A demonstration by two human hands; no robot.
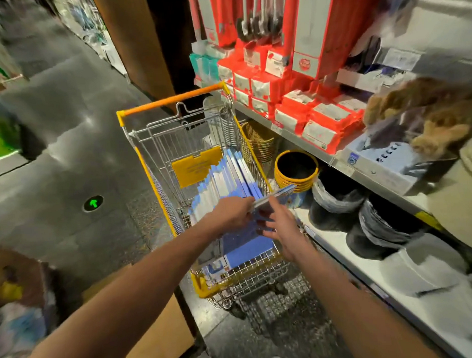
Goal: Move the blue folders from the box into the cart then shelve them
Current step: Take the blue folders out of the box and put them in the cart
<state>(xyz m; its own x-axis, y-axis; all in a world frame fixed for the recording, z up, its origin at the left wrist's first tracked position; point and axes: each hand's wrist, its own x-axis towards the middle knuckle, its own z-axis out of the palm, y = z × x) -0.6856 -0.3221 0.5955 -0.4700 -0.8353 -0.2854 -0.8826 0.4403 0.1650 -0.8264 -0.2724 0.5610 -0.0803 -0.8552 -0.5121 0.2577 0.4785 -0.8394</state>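
Shelves of red packs and black buckets stand right of the fingers. Left hand pinches a blue folder over the cart; right hand spreads loose beside it.

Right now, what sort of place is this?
Most likely a retail store aisle: a wire shopping cart holding blue folders, metal shelves stacked with red packaged goods, and a green arrow marker on the floor.

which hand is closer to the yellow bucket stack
Right. The right hand sits just short of the yellow bucket stack; the left hand is farther left, over the cart.
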